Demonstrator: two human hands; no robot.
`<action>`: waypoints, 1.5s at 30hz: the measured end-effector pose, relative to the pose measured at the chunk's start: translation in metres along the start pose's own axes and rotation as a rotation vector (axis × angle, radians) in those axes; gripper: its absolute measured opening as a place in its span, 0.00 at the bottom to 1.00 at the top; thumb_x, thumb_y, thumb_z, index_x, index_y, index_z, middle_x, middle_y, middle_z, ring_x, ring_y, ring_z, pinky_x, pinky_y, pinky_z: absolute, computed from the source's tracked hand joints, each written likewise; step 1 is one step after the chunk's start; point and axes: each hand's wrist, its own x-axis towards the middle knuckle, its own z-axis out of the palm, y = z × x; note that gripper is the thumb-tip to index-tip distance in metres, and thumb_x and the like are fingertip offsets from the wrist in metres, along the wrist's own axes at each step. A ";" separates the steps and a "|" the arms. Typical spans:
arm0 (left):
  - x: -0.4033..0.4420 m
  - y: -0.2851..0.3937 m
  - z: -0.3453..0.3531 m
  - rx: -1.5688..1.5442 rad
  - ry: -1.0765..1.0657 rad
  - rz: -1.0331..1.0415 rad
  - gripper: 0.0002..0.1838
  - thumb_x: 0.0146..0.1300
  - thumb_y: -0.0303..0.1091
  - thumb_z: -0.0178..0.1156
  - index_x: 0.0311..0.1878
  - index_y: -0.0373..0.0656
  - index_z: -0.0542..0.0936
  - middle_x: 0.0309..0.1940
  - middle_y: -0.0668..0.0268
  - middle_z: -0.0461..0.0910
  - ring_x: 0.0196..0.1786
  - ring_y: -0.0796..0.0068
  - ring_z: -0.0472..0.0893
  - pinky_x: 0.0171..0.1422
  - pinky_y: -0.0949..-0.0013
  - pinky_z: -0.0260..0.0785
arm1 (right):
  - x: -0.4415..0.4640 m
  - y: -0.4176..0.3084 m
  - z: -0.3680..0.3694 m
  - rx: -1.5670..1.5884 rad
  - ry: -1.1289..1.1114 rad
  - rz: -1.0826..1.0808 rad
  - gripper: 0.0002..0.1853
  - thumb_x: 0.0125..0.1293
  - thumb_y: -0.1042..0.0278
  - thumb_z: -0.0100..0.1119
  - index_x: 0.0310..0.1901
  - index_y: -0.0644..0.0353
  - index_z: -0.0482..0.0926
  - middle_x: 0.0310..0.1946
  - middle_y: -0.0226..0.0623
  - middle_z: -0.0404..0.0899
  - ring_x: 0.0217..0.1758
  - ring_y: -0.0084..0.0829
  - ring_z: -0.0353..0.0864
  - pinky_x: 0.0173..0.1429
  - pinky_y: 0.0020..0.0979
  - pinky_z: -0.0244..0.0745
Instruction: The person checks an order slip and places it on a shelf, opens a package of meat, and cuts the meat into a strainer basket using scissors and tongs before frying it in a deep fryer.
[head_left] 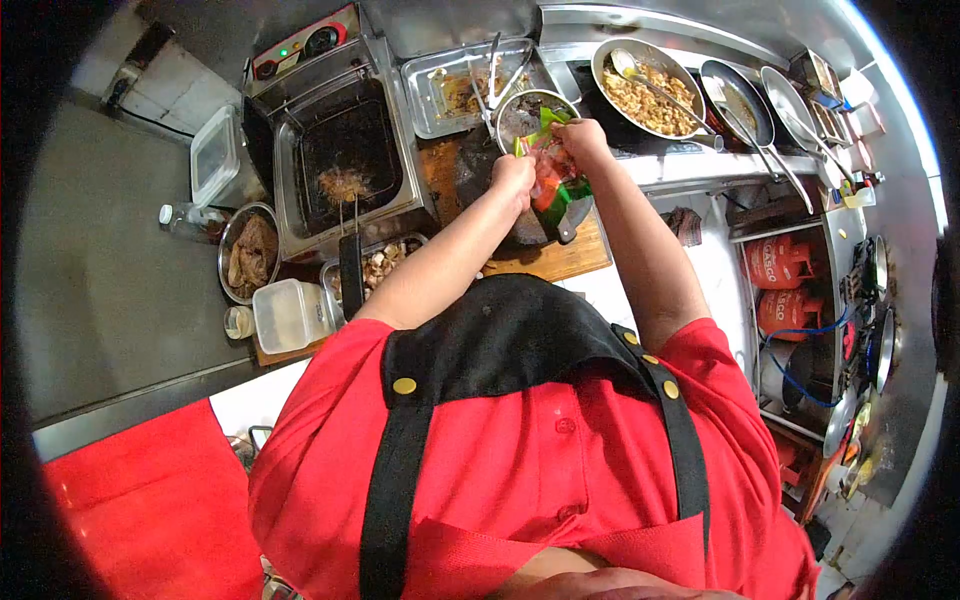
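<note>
Both my hands grip a green and red plastic packet (556, 172). My left hand (514, 178) is closed on its left edge, and my right hand (584, 138) pinches its upper right side. The packet is held over the near rim of a round metal pot (507, 117) with dark contents. What is inside the packet I cannot make out. Part of a dark pan handle (567, 230) shows just below the packet.
To the left a deep fryer (291, 200) holds dark oil and a basket. A metal tray (425, 125) with tongs (484, 88) lies behind the pot. At right are a pan of chopped food (650, 95) and a black frying pan (752, 107). Red gas cylinders (783, 263) stand below.
</note>
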 end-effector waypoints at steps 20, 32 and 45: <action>-0.004 0.016 -0.001 0.131 -0.021 0.151 0.10 0.64 0.36 0.56 0.34 0.38 0.76 0.25 0.66 0.77 0.25 0.76 0.77 0.28 0.69 0.69 | 0.019 0.004 -0.025 0.315 -0.333 -0.035 0.12 0.58 0.73 0.60 0.40 0.74 0.76 0.30 0.42 0.79 0.29 0.31 0.80 0.30 0.33 0.78; 0.000 0.012 -0.007 0.392 0.062 0.246 0.12 0.62 0.39 0.58 0.31 0.38 0.77 0.22 0.68 0.75 0.21 0.76 0.72 0.24 0.67 0.63 | 0.018 0.003 -0.020 0.325 -0.207 -0.106 0.11 0.58 0.69 0.62 0.37 0.70 0.78 0.28 0.36 0.78 0.26 0.26 0.76 0.31 0.30 0.74; 0.021 0.008 -0.011 0.232 -0.017 0.189 0.16 0.60 0.41 0.60 0.33 0.34 0.78 0.26 0.62 0.79 0.28 0.72 0.77 0.35 0.63 0.69 | 0.037 0.008 -0.017 0.125 0.014 -0.223 0.21 0.60 0.56 0.59 0.39 0.72 0.78 0.25 0.36 0.79 0.25 0.25 0.75 0.32 0.29 0.72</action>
